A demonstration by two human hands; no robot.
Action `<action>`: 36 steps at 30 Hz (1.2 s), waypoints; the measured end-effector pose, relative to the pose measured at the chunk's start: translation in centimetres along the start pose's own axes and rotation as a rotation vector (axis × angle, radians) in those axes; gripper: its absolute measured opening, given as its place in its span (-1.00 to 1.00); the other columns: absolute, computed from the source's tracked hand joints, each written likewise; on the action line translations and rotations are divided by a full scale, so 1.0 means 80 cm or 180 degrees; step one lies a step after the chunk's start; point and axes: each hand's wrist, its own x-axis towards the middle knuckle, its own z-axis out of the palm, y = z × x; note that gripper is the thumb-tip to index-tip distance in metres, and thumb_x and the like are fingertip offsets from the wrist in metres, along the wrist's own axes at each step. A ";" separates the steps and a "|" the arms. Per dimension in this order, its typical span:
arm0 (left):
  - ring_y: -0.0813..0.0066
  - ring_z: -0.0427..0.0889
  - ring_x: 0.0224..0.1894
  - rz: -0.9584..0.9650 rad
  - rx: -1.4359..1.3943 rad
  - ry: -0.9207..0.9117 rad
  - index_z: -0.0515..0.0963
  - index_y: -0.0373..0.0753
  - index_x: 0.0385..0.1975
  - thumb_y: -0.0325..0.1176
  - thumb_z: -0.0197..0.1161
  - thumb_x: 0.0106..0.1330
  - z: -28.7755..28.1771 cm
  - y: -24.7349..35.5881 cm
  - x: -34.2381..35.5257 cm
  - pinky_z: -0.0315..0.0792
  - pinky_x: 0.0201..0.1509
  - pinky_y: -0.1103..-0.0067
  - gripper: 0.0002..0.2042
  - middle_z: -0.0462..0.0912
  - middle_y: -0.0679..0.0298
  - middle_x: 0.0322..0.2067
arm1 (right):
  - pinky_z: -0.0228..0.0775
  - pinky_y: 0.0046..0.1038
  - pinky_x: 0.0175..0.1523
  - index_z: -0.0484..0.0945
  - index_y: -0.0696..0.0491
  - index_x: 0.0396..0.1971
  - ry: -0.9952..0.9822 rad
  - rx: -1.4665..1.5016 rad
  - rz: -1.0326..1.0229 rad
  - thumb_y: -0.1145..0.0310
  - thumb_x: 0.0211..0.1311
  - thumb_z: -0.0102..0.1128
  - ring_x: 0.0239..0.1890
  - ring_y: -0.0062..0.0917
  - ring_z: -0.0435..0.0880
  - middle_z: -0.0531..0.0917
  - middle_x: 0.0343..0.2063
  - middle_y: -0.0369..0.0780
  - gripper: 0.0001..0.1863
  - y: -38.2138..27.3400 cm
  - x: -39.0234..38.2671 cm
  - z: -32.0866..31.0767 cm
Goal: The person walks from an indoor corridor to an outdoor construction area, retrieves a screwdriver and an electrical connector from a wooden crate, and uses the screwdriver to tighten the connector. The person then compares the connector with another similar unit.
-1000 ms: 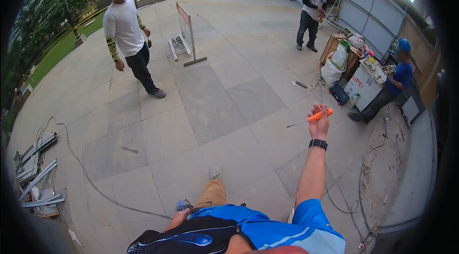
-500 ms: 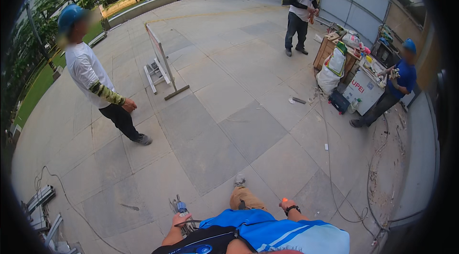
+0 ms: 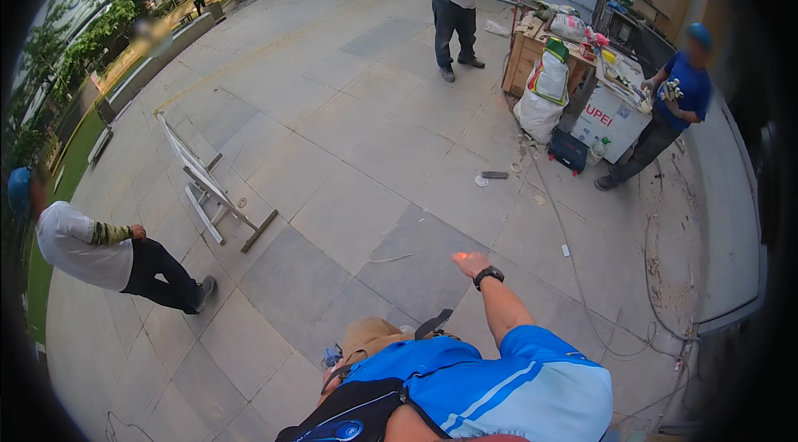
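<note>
My right hand point(image 3: 472, 265) is out ahead at the lower centre, closed on an orange screwdriver point(image 3: 460, 256), whose shaft is hard to make out. My left hand point(image 3: 330, 382) is low at my left side, largely hidden by my body and strap, closed on a blue tool point(image 3: 332, 356) that I see only in part. A brown-clad leg of mine shows between the hands, above the pale paving point(image 3: 349, 209).
A co-worker point(image 3: 91, 246) walks at left beside a leaning sign stand point(image 3: 208, 176). Another point(image 3: 453, 9) stands at back; one in blue point(image 3: 682, 88) is at right by a wooden crate point(image 3: 528, 59), white sacks point(image 3: 536, 113) and a dark case point(image 3: 568, 151). Cables point(image 3: 565, 234) cross the paving.
My right hand has lowered with the screwdriver from its raised position. The co-worker at left has moved toward the lower left of the view as my view has shifted.
</note>
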 end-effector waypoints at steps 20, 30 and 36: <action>0.30 0.69 -0.35 0.0208 0.0241 0.0123 0.62 -0.48 -0.30 0.03 0.49 0.02 -0.132 0.490 0.620 0.53 -0.18 0.45 -0.43 0.71 0.02 -0.34 | 0.41 -0.22 0.18 0.64 0.04 -0.02 -0.1320 -0.0282 0.1221 -0.12 0.02 0.29 0.12 -0.14 0.56 0.61 0.04 0.00 -0.38 -0.242 0.331 0.090; 0.05 0.65 -0.05 0.0507 0.1631 -0.0206 0.50 -0.52 -0.01 0.20 0.45 -0.05 -0.092 0.819 0.912 0.49 0.01 0.26 -0.16 0.66 -0.15 -0.17 | 0.44 -0.26 0.14 0.64 0.03 -0.04 -0.1146 0.0790 0.1912 -0.15 -0.06 0.36 0.06 -0.23 0.61 0.64 0.00 -0.07 -0.34 -0.397 0.666 0.040; 0.16 0.68 -0.17 0.0619 0.0867 -0.0824 0.54 -0.46 -0.09 0.08 0.45 0.00 -0.025 1.079 0.989 0.53 -0.08 0.34 -0.32 0.68 -0.05 -0.21 | 0.52 -0.26 0.00 0.68 0.13 -0.22 0.0137 0.0558 0.0487 -0.03 0.00 0.27 -0.09 -0.14 0.67 0.69 -0.17 0.02 -0.48 -0.664 0.992 -0.268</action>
